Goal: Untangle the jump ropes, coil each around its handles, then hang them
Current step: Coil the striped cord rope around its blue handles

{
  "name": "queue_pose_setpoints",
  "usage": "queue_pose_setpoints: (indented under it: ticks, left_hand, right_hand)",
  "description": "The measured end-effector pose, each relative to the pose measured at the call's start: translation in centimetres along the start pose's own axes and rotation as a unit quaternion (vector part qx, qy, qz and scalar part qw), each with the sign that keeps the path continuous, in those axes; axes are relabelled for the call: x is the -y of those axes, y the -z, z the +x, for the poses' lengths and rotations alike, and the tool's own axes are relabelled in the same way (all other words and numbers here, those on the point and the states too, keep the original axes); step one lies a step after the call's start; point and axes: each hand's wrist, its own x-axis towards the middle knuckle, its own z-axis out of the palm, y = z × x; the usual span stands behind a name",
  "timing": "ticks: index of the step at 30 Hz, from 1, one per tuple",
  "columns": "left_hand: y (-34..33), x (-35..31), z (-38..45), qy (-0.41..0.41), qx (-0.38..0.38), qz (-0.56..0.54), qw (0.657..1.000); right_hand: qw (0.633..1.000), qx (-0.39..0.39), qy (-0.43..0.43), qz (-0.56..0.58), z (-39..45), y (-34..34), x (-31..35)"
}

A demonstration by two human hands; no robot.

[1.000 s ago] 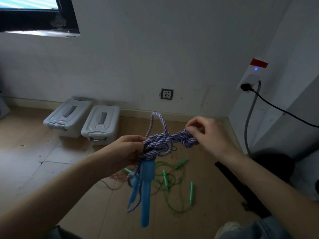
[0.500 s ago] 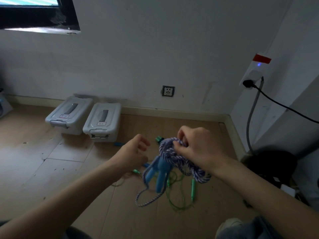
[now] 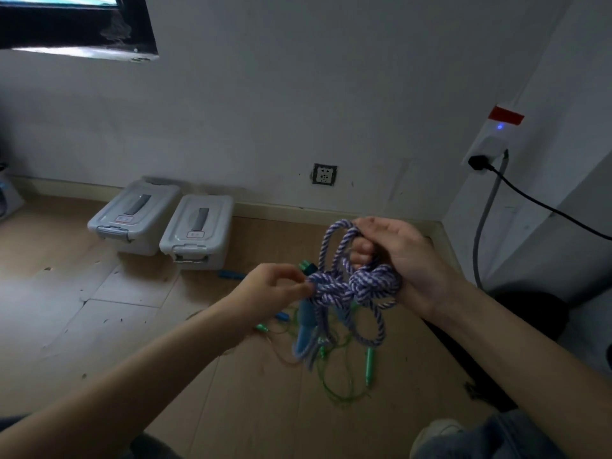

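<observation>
Nearest the camera, our left forearm reached in from the lower left and our right forearm from the lower right, both bare. A denim-clad knee (image 3: pixel 490 438) and a pale shoe toe (image 3: pixel 433 429) showed at the bottom right edge.

Our left hand (image 3: pixel 268 289) pinched the left end of the knot in the purple-and-white rope (image 3: pixel 351 286) between thumb and fingertips. Our right hand (image 3: pixel 397 256) gripped the same rope, fingers curled round several strands, with loops standing above the fist and more loops hanging below it. The knotted bundle sat between the two hands, held in the air above the floor (image 3: pixel 132 326). The rope's blue handles (image 3: pixel 306 329) hung down under the knot, blurred.

Below and beyond the held rope, a thin green rope (image 3: pixel 337 389) lay tangled on the wooden floor, with green handles (image 3: pixel 370 364) among its strands. We noted another blue handle (image 3: pixel 231 275) lying flat farther back, near the bins.

Two grey lidded storage bins (image 3: pixel 195 231) stood side by side against the far wall. A wall socket (image 3: pixel 324 174) was set just above the skirting. On the right wall a white outlet box (image 3: pixel 490 140) carried a black plug and cable, with a small blue light lit. A dark window frame (image 3: pixel 79 28) occupied the upper left.
</observation>
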Motion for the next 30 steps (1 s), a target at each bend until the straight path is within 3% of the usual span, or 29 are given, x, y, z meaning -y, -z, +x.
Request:
queue_pose_setpoints:
  ticks: [1, 3, 5, 7, 9, 11, 14, 17, 21, 22, 25, 26, 28, 30]
  left_hand:
    - [0.2, 0.1, 0.0, 0.018, -0.007, -0.036, 0.999]
    - [1.0, 0.0, 0.0, 0.062, -0.022, -0.139, 0.988]
    - [1.6, -0.3, 0.1, 0.078, -0.037, -0.211, 0.974]
    - [1.6, -0.9, -0.1, 0.068, -0.048, -0.249, 0.965]
    - [1.2, -1.3, -0.3, 0.031, -0.047, -0.253, 0.966]
    - [0.9, -1.9, -0.5, -0.018, -0.042, -0.222, 0.974]
    - [0.9, -2.0, -0.4, -0.04, -0.026, -0.203, 0.978]
    - [1.1, -1.5, -0.2, -0.056, -0.004, -0.124, 0.991]
    - [1.2, -0.4, 0.3, -0.092, 0.028, 0.03, 0.995]
    - [1.4, -0.3, 0.4, -0.097, 0.031, 0.059, 0.993]
    - [1.6, -0.2, 0.4, -0.124, 0.043, 0.066, 0.989]
    - [1.7, -0.2, 0.4, -0.133, 0.04, 0.061, 0.988]
    - [2.3, -0.2, 0.3, -0.159, 0.026, 0.1, 0.982]
    - [3.4, 0.2, 0.4, -0.206, -0.013, 0.24, 0.949]
  right_hand:
    - [0.988, -0.048, 0.012, -0.148, 0.1, 0.4, -0.3]
    - [0.909, -0.126, 0.019, -0.398, 0.3, 1.4, -0.7]
    - [0.867, -0.12, -0.014, -0.483, 0.3, 2.0, -0.7]
    - [0.807, -0.065, -0.013, -0.587, 0.1, 1.7, -0.9]
    - [0.783, -0.001, 0.046, -0.62, -0.4, 0.9, -1.1]
    - [0.798, 0.049, 0.103, -0.591, -0.8, -0.1, -1.2]
    - [0.759, 0.092, 0.112, -0.634, -0.7, -0.9, -1.6]
    - [0.788, 0.026, 0.129, -0.602, -0.6, -0.8, -1.6]
    - [0.882, 0.007, 0.05, -0.469, -0.5, 0.2, -0.9]
    - [0.882, 0.022, 0.035, -0.469, -0.5, 0.3, -0.5]
    - [0.826, 0.072, 0.029, -0.558, -0.4, 0.9, 0.2]
    - [0.824, 0.082, 0.024, -0.56, -0.3, 1.1, 0.4]
    - [0.874, 0.067, 0.0, -0.482, -0.3, 1.5, 0.8]
    - [0.931, -0.029, 0.003, -0.364, 0.1, 2.8, 1.0]
